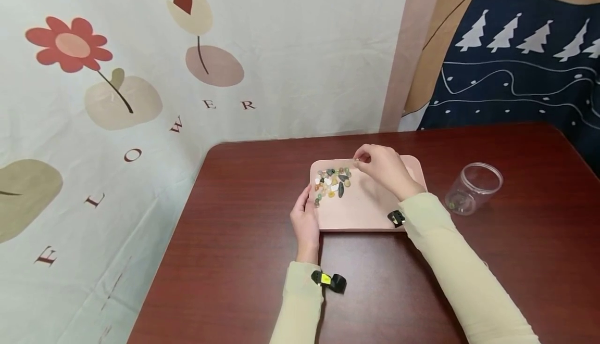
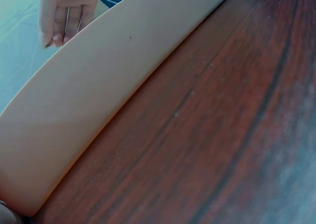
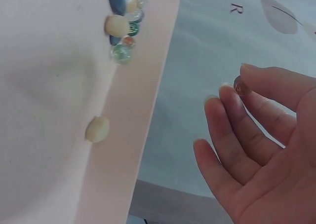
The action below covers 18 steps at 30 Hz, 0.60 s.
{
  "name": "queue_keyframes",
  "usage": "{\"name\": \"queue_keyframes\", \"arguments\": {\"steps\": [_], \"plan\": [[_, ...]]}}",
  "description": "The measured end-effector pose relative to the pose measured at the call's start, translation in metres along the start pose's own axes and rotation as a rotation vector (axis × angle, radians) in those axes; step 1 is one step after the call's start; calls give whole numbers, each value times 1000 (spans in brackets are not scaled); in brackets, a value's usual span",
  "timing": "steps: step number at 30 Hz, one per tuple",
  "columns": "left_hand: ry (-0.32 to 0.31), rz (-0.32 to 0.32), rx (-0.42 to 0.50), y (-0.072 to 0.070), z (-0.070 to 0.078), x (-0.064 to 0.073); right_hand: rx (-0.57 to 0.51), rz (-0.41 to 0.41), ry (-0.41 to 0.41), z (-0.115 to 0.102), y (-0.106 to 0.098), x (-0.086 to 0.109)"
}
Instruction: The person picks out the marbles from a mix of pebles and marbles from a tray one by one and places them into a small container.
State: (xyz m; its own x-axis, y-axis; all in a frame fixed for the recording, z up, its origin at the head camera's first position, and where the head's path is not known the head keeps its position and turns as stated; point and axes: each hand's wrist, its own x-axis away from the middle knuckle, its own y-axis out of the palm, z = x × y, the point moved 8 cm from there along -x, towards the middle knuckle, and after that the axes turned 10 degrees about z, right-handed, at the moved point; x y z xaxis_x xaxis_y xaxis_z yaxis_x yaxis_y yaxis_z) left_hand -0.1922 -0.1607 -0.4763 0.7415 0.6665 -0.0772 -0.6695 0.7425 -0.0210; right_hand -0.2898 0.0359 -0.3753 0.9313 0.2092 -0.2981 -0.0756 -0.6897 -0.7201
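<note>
A pink tray (image 1: 356, 214) lies on the table, with a cluster of pebbles and glass beads (image 1: 332, 181) in its left part. My left hand (image 1: 307, 224) holds the tray's left edge; its grip is mostly hidden in the left wrist view, where the tray's side wall (image 2: 98, 71) fills much of the picture. Above the tray's far edge, my right hand (image 1: 382, 167) pinches a small brownish glass bead (image 3: 242, 86) between thumb and forefinger, the other fingers loosely bent. A cream pebble (image 3: 98, 129) lies apart from the cluster, against the tray's wall.
Right of the tray stands a clear jar (image 1: 474, 188) without a lid, with a few small greenish pieces at its bottom. The table (image 1: 234, 260) is dark reddish wood. Behind it hangs a printed cloth (image 1: 304, 63) with flowers and letters.
</note>
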Motion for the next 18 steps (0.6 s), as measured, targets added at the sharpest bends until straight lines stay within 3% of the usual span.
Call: {"name": "queue_keyframes", "arguments": {"steps": [10, 18], "plan": [[7, 10, -25, -1, -1, 0, -38, 11, 2, -6, -14, 13], [-7, 9, -16, -2, 0, 1, 17, 64, -8, -9, -31, 27]]}}
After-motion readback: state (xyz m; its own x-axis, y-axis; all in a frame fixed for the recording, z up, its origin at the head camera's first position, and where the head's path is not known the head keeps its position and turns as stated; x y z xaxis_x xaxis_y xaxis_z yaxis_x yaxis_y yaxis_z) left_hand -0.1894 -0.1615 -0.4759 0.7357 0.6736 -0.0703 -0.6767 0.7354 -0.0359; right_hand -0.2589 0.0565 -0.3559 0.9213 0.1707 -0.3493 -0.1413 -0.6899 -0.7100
